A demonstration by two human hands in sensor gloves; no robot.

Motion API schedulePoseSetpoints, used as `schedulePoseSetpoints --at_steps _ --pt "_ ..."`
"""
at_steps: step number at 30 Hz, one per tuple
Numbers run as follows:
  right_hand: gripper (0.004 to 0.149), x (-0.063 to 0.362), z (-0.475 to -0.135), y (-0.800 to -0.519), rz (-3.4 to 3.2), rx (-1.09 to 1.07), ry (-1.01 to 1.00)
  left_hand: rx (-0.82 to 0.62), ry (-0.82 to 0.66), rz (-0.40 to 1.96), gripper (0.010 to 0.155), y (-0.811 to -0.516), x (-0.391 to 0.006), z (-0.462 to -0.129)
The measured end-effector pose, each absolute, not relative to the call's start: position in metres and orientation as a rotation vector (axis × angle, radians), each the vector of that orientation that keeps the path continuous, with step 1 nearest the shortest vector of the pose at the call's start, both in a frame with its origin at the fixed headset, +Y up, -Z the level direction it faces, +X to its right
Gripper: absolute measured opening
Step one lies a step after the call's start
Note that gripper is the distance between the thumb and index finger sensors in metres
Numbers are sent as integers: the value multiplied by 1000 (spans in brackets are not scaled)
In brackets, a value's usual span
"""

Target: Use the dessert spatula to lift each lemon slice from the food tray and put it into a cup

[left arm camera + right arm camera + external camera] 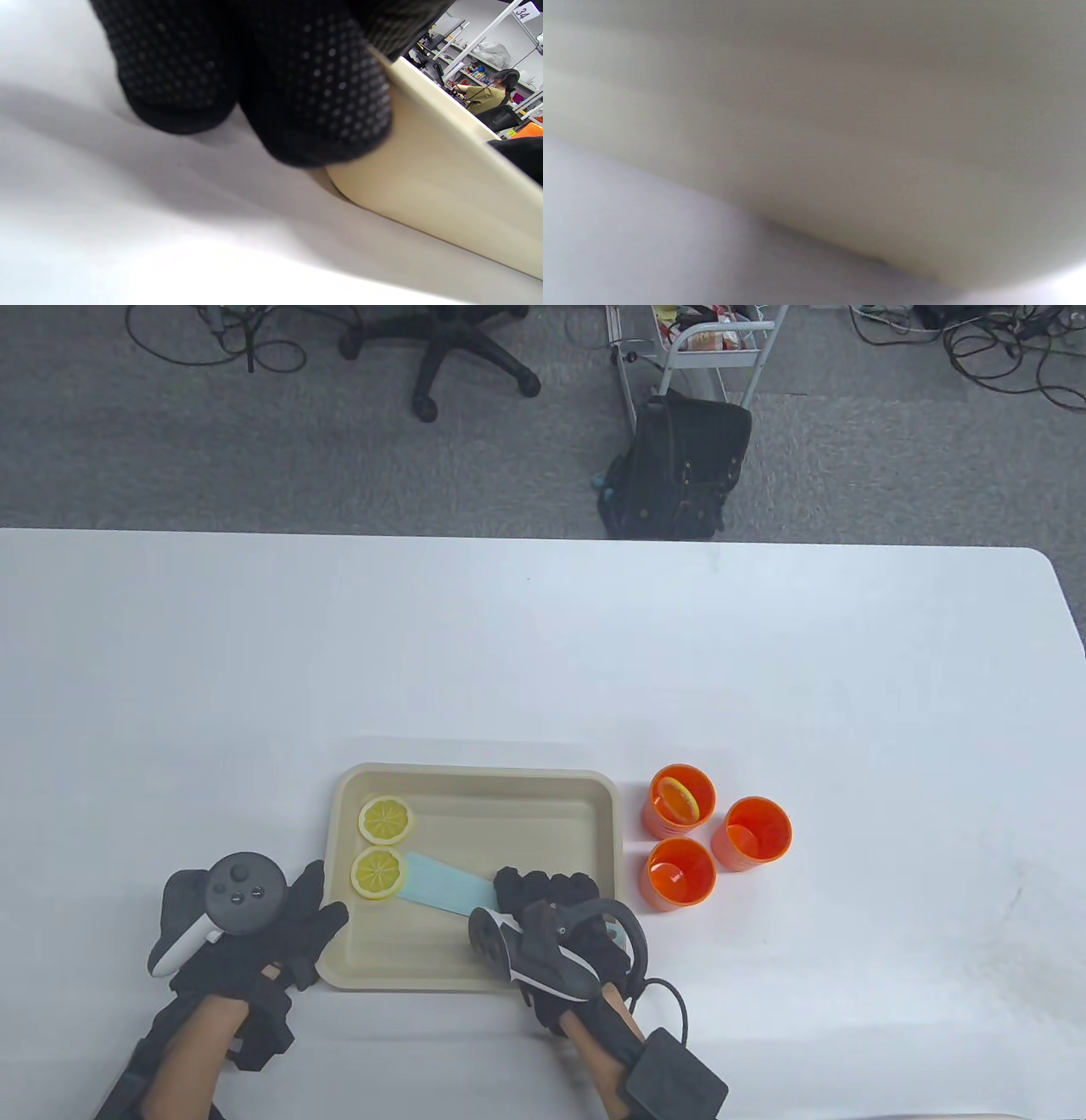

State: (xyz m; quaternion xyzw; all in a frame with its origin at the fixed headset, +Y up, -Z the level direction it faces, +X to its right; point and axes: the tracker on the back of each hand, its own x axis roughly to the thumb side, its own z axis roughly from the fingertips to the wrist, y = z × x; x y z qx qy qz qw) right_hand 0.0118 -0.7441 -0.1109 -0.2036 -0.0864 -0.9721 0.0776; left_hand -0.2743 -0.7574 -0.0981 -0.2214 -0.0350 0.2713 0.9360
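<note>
We hold the pale blue flat-bladed dessert spatula (445, 891) in our right hand (556, 937), whose fingers are curled around its handle over the near right part of the beige rectangular plastic food tray (607, 814). The blade lies flat on the tray floor, and its long axis runs from our hand toward the left and slightly away from us. Its tip is touching, or already a little under, the right edge of the nearer round yellow lemon slice (377, 873). So the slice lies straight to the left of the blade, in line with it, and we judge that the coming move is a push along this same axis, to slide the blade under the slice.

The second yellow lemon slice (386, 819) lies just behind the first one, near the far left corner of the tray, apart from the spatula.

Our left hand (254, 933) rests against the near left corner of the tray with the fingers spread and rather straight, gripping nothing. In the left wrist view the gloved fingertips (314, 106) press on the tray wall. This hand stands on the side toward which the blade will push, so it can stop the tray from sliding.

The three small orange plastic cups (717, 844) stand just right of the tray, on our right hand's side. The far left one already holds a slice; the other two seem empty. The right wrist view is too blurred to help.
</note>
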Motion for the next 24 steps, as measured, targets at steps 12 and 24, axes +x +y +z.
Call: schedulePoseSetpoints --at_steps 12,24 --pt "59 2 -106 -743 -2907 -725 -229 -455 -73 555 75 -757 -274 -98" --pt "58 -2 -101 -738 -2914 -756 -139 -458 -70 561 75 -757 -274 -98"
